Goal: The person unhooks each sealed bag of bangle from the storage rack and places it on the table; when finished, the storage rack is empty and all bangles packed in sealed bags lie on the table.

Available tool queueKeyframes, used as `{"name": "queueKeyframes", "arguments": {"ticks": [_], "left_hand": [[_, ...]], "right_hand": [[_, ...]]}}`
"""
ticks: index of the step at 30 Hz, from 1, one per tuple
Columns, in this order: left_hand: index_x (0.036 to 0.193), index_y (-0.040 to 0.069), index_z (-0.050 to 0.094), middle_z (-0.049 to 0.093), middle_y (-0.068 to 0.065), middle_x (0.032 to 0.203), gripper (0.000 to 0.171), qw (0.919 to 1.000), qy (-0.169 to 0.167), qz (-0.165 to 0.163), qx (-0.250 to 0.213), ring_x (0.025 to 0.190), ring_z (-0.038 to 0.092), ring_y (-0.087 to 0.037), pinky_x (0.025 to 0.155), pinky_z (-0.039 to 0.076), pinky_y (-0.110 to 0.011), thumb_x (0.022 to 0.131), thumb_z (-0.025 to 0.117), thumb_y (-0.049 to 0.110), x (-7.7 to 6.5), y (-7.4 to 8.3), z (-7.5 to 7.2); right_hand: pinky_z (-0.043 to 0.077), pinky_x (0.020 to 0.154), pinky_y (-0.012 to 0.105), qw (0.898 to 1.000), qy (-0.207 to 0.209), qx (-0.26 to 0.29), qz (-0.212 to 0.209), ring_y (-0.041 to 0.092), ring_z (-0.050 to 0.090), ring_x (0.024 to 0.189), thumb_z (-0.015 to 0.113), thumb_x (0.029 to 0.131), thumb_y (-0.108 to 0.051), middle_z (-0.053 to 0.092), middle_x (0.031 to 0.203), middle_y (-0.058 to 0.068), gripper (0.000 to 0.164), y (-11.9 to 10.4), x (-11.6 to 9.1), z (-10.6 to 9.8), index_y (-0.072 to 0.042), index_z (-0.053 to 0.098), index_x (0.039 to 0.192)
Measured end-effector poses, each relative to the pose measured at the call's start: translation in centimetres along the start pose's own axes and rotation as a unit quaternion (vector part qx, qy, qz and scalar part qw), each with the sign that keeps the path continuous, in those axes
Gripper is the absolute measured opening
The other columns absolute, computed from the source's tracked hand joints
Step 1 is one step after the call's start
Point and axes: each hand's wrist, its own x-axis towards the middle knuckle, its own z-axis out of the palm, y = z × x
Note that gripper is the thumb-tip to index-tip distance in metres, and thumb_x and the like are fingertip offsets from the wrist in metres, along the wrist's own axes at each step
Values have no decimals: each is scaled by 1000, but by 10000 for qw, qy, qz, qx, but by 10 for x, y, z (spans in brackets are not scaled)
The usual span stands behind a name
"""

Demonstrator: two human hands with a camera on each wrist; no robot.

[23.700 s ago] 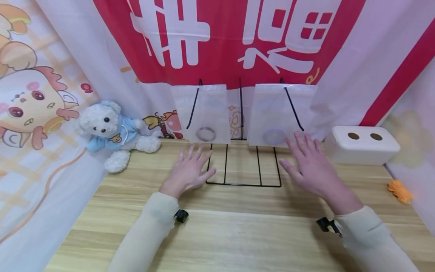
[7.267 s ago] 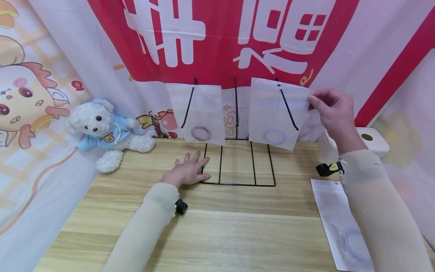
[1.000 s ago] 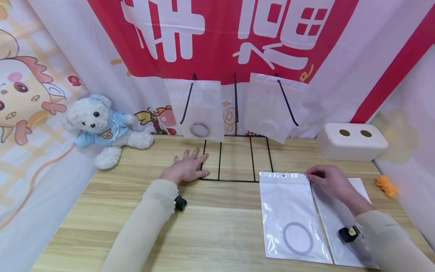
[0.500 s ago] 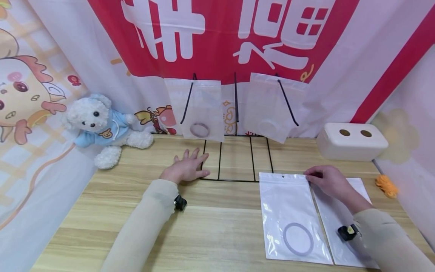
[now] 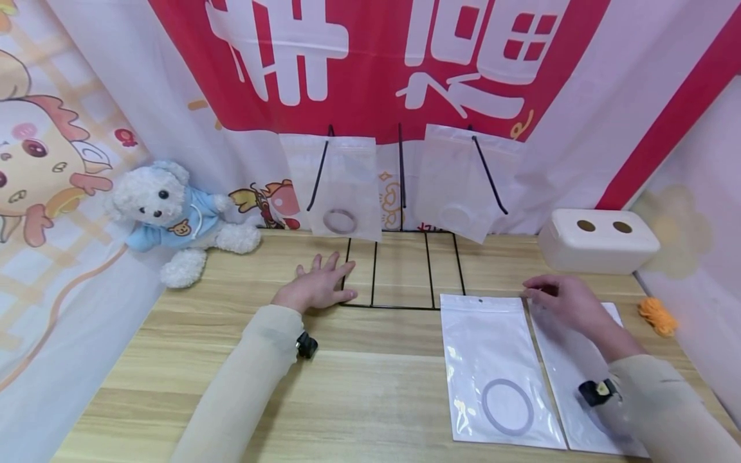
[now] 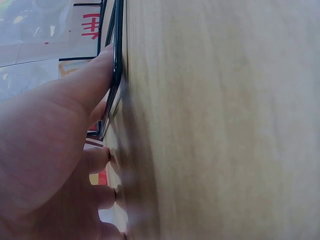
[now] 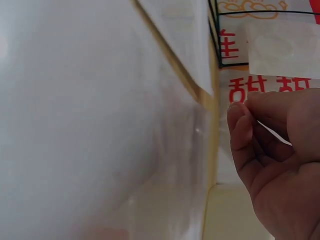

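Observation:
My left hand (image 5: 315, 289) rests with spread fingers at the left front corner of the black wire rack (image 5: 405, 308), thumb touching the wire in the left wrist view. Two resealable bags hang from the rack's hooks: a left bag (image 5: 338, 180) and a right bag (image 5: 457, 173), each showing a ring shape. On the table at the right lie two more white resealable bags, the nearer one (image 5: 486, 347) showing a pale purple ring. Over their top edges hovers my right hand (image 5: 564, 305), its fingers loosely bent with nothing between them. It partly covers the outer bag (image 5: 570, 360).
A white box (image 5: 599, 247) with two round holes stands at the back right. An orange bundle (image 5: 658, 316) lies by the right wall. A white plush bear (image 5: 179, 222) in a blue top sits at the left. Printed cloth hangs behind the rack.
My right hand has let go of the bag's top corner and lifted slightly to the right. Earlier, bags were brought down onto the table. My left hand has barely moved lately.

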Motion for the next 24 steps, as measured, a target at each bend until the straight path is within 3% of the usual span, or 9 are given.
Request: {"name": "queueKeyframes", "arguments": {"ticks": [6,10,16,18,20,24], "left_hand": [[175,30,20,-1,-17,183,83,9999,-68,-80,-34,164,-4,-59,120,1,-89,107,55,63,-12,12,-8],[175,31,21,0,-19,183,85,10000,-65,-51,38,163,-3,-61,118,1,-91,105,54,68,-12,12,-8],[175,31,21,1,-19,183,86,9999,-132,-72,22,164,-3,-60,119,0,-90,105,55,67,-15,15,-12],[175,32,21,0,-18,183,87,9999,-109,-43,-1,163,-4,-60,118,0,-91,104,54,70,-12,11,-9],[174,33,21,0,-18,183,89,9999,-96,-27,12,163,-4,-61,117,0,-92,102,54,73,-7,7,-6],[174,35,20,-2,-17,183,90,10000,-56,-12,16,163,-4,-62,117,-1,-92,101,52,77,0,0,-1]], "right_hand": [[60,77,26,9988,194,444,67,32,71,103,66,109,-26,75,124,23,39,-9,-2,-13,0,69,138],[59,75,17,9961,516,699,-128,33,72,105,65,110,-28,75,125,24,39,-17,-4,-20,-1,70,137],[57,77,9,9872,1112,1072,-405,-1,70,90,64,110,-31,76,122,22,36,-34,-5,-32,-3,72,133],[56,77,7,9822,1361,1190,-510,-7,68,88,66,109,-31,79,118,15,36,-39,-3,-37,-4,73,132],[56,78,7,9778,1580,1251,-576,-9,69,89,67,108,-34,79,112,-1,37,-45,-1,-42,-7,75,132],[56,81,6,9721,1784,1398,-597,-9,70,94,67,107,-41,70,106,-28,42,-58,6,-52,-12,74,136]]}}
